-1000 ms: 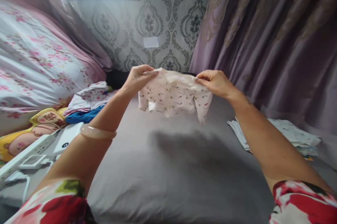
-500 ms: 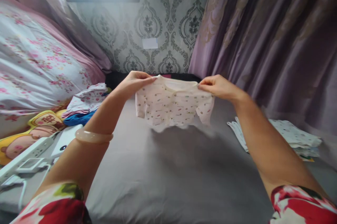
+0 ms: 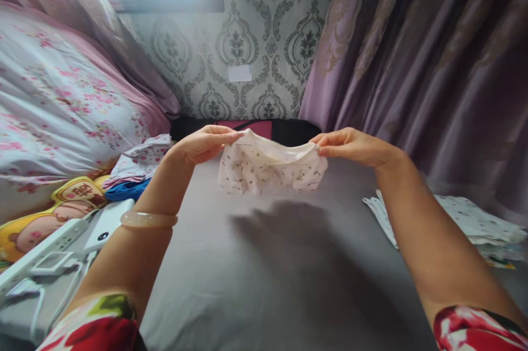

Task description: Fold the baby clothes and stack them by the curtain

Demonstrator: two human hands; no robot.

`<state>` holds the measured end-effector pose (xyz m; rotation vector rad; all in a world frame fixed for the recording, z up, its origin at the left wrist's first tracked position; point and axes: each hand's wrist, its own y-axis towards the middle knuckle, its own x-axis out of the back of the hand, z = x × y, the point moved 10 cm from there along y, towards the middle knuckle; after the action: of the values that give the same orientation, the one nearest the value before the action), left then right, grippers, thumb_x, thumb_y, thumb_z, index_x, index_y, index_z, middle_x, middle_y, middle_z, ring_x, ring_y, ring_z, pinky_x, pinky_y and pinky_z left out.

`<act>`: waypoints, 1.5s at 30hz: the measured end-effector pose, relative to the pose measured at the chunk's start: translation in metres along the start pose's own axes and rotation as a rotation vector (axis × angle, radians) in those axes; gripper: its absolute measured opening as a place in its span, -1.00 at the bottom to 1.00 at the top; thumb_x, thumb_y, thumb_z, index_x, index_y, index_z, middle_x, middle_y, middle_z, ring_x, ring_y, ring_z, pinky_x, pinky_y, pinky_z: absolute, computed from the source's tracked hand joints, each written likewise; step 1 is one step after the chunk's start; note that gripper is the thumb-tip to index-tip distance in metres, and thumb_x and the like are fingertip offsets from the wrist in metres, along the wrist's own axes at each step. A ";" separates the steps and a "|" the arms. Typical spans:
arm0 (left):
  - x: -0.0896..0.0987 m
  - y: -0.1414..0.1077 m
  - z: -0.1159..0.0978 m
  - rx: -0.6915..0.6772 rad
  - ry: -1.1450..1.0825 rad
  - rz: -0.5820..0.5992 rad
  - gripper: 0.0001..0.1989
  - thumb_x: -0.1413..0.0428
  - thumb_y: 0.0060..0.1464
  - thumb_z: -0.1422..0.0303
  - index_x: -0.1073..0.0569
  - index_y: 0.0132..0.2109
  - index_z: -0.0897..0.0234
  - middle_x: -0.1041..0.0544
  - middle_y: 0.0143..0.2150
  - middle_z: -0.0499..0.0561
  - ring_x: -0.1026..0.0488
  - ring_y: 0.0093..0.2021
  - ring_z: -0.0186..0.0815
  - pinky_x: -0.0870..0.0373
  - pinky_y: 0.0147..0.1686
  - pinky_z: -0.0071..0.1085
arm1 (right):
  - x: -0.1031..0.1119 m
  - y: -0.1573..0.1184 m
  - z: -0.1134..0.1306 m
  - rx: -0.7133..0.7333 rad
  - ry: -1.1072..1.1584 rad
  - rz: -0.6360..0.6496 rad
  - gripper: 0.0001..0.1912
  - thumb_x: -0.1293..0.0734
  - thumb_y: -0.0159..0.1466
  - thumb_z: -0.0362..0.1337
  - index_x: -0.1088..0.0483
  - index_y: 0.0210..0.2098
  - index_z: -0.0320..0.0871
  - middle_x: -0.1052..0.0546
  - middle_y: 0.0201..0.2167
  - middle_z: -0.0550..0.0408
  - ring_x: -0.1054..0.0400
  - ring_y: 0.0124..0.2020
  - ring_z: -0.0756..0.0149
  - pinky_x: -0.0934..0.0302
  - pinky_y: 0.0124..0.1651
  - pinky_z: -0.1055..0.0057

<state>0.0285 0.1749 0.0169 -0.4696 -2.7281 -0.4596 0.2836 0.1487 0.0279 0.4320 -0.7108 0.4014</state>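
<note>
A small white baby shirt with a fine print hangs in the air above the grey bed sheet. My left hand pinches one shoulder of it between thumb and fingers. The other shoulder is pinched by my right hand. Between them the neckline sags in a curve, and the lower part looks bunched and slightly blurred. The shirt casts a dark shadow on the sheet below.
Folded white clothes lie at the right. On the left are a folded printed garment, blue cloth, a yellow cartoon cushion, a power strip, a white device and cables.
The shirt's body has swung up and bunched, so it looks shorter, and its neckline sags more. Both hands still grip it. The view has tilted up slightly.
</note>
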 end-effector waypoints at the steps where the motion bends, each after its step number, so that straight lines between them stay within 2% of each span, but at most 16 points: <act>1: 0.001 0.000 0.002 0.015 0.046 -0.005 -0.67 -0.31 -0.17 0.07 -0.62 -0.39 0.26 -0.56 -0.47 0.05 -0.50 -0.40 -0.25 -0.41 -0.41 -0.37 | 0.005 0.000 -0.003 -0.019 -0.008 -0.044 -0.47 -0.41 0.02 0.23 -0.56 -0.39 -0.14 -0.57 -0.33 0.05 -0.42 -0.23 0.24 -0.28 -0.13 0.30; 3: 0.002 0.001 0.006 0.037 0.141 -0.007 -0.72 -0.35 -0.22 0.12 -0.59 -0.47 0.25 -0.53 -0.53 0.00 -0.48 -0.43 -0.27 -0.38 -0.42 -0.39 | 0.009 0.001 -0.008 -0.041 -0.019 -0.084 -0.46 -0.42 0.00 0.23 -0.56 -0.41 -0.15 -0.57 -0.36 0.06 -0.41 -0.26 0.24 -0.28 -0.15 0.31; 5: -0.001 0.003 0.004 0.005 0.108 0.010 -0.73 -0.34 -0.19 0.12 -0.59 -0.47 0.25 -0.54 -0.51 0.01 -0.49 -0.40 -0.26 -0.40 -0.38 -0.39 | 0.000 0.002 -0.010 -0.033 0.009 0.007 -0.48 -0.43 0.00 0.22 -0.57 -0.40 -0.14 -0.57 -0.32 0.05 -0.42 -0.23 0.23 -0.28 -0.15 0.31; 7: -0.006 0.004 0.001 -0.039 -0.030 0.056 -0.71 -0.29 -0.12 0.08 -0.59 -0.43 0.24 -0.57 -0.44 0.04 -0.50 -0.35 -0.26 -0.42 -0.31 -0.34 | -0.009 0.002 -0.011 -0.034 0.063 0.106 -0.47 -0.41 0.03 0.23 -0.57 -0.34 -0.12 -0.58 -0.29 0.04 -0.42 -0.23 0.23 -0.28 -0.16 0.32; 9: -0.006 0.005 0.004 -0.028 -0.095 0.075 -0.69 -0.28 -0.12 0.07 -0.59 -0.42 0.24 -0.58 -0.41 0.06 -0.49 -0.35 -0.27 -0.43 -0.29 -0.32 | -0.005 0.001 -0.016 -0.079 0.063 0.077 -0.45 -0.40 0.02 0.25 -0.57 -0.33 -0.12 -0.57 -0.35 0.06 -0.42 -0.30 0.26 -0.29 -0.22 0.33; 12: -0.003 0.007 0.015 0.048 -0.033 0.064 -0.73 -0.35 -0.22 0.14 -0.58 -0.44 0.24 -0.59 -0.41 0.04 -0.49 -0.36 -0.26 -0.42 -0.32 -0.34 | 0.004 0.002 -0.021 -0.106 0.018 0.017 -0.45 -0.41 0.00 0.25 -0.57 -0.38 -0.14 -0.56 -0.44 0.08 -0.40 -0.39 0.28 -0.29 -0.28 0.34; 16: -0.013 0.010 0.018 0.042 -0.171 0.102 -0.66 -0.32 -0.17 0.07 -0.54 -0.44 0.27 -0.55 -0.44 0.04 -0.48 -0.41 -0.29 -0.41 -0.41 -0.38 | -0.004 0.005 -0.016 -0.027 0.114 0.115 -0.50 -0.42 0.04 0.19 -0.57 -0.32 -0.11 -0.58 -0.38 0.07 -0.42 -0.35 0.27 -0.30 -0.24 0.34; 19: -0.017 0.013 0.023 0.067 -0.181 0.073 -0.62 -0.30 -0.13 0.04 -0.51 -0.39 0.30 -0.50 -0.48 -0.01 -0.42 -0.51 -0.39 -0.32 -0.52 -0.48 | 0.002 0.009 -0.023 -0.069 0.088 0.035 -0.50 -0.44 0.00 0.20 -0.57 -0.38 -0.12 -0.57 -0.44 0.09 -0.41 -0.37 0.28 -0.29 -0.27 0.35; 24: -0.014 0.016 0.016 -0.009 -0.250 0.021 -0.58 -0.27 -0.12 -0.01 -0.48 -0.37 0.29 -0.47 -0.50 -0.04 -0.40 -0.53 -0.40 -0.33 -0.52 -0.47 | 0.000 0.008 -0.023 -0.034 0.128 0.049 -0.45 -0.42 0.00 0.24 -0.55 -0.34 -0.13 -0.58 -0.33 0.05 -0.43 -0.27 0.24 -0.30 -0.18 0.31; 28: -0.005 0.024 0.029 0.025 -0.204 -0.070 -0.59 -0.27 -0.11 0.01 -0.50 -0.33 0.29 -0.50 -0.46 -0.02 -0.40 -0.52 -0.39 -0.31 -0.52 -0.47 | 0.013 0.016 -0.043 -0.070 0.145 -0.159 -0.42 -0.38 0.02 0.29 -0.50 -0.36 -0.13 -0.55 -0.42 0.08 -0.39 -0.34 0.28 -0.30 -0.22 0.32; 31: 0.002 0.031 0.032 -0.033 -0.148 -0.127 -0.59 -0.26 -0.10 0.01 -0.50 -0.32 0.30 -0.49 -0.47 -0.05 -0.38 -0.51 -0.42 -0.27 -0.50 -0.50 | 0.016 0.024 -0.056 -0.048 0.140 -0.316 -0.43 -0.35 0.06 0.28 -0.45 -0.36 -0.14 -0.52 -0.43 0.09 -0.36 -0.37 0.30 -0.28 -0.26 0.34; 34: 0.006 0.033 0.032 -0.093 -0.117 -0.182 -0.58 -0.23 -0.09 0.00 -0.49 -0.30 0.30 -0.48 -0.45 -0.07 -0.35 -0.48 -0.43 -0.26 -0.47 -0.52 | 0.018 0.029 -0.058 -0.001 0.041 -0.451 -0.47 -0.32 0.13 0.24 -0.42 -0.35 -0.14 -0.50 -0.42 0.10 -0.32 -0.39 0.31 -0.23 -0.31 0.36; 40: 0.014 0.023 0.019 -0.193 0.006 -0.375 -0.65 -0.10 0.05 0.04 -0.45 -0.29 0.27 -0.42 -0.48 -0.09 -0.29 -0.48 -0.42 -0.18 -0.50 -0.52 | 0.020 0.023 -0.042 0.068 -0.215 -0.672 -0.54 -0.18 0.29 0.17 -0.39 -0.28 -0.11 -0.48 -0.40 0.07 -0.32 -0.36 0.27 -0.21 -0.27 0.33; 43: 0.020 0.005 0.004 -0.245 0.151 -0.493 -0.69 -0.05 0.13 0.08 -0.45 -0.28 0.24 -0.38 -0.49 -0.10 -0.28 -0.47 -0.40 -0.16 -0.50 -0.52 | 0.019 0.006 -0.023 0.116 -0.346 -0.786 -0.58 -0.12 0.35 0.11 -0.39 -0.25 -0.07 -0.49 -0.30 0.02 -0.36 -0.24 0.20 -0.23 -0.16 0.29; 45: 0.023 -0.015 -0.011 -0.294 0.301 -0.568 -0.71 -0.02 0.17 0.11 -0.47 -0.24 0.23 -0.40 -0.47 -0.09 -0.28 -0.44 -0.40 -0.18 -0.47 -0.52 | 0.014 -0.009 -0.007 0.152 -0.417 -0.801 -0.61 -0.11 0.37 0.08 -0.39 -0.22 -0.05 -0.48 -0.26 0.01 -0.37 -0.18 0.18 -0.23 -0.10 0.26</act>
<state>0.0058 0.1634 0.0309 0.3069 -2.4700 -0.9913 0.3017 0.1480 0.0307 0.9124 -0.8452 -0.4063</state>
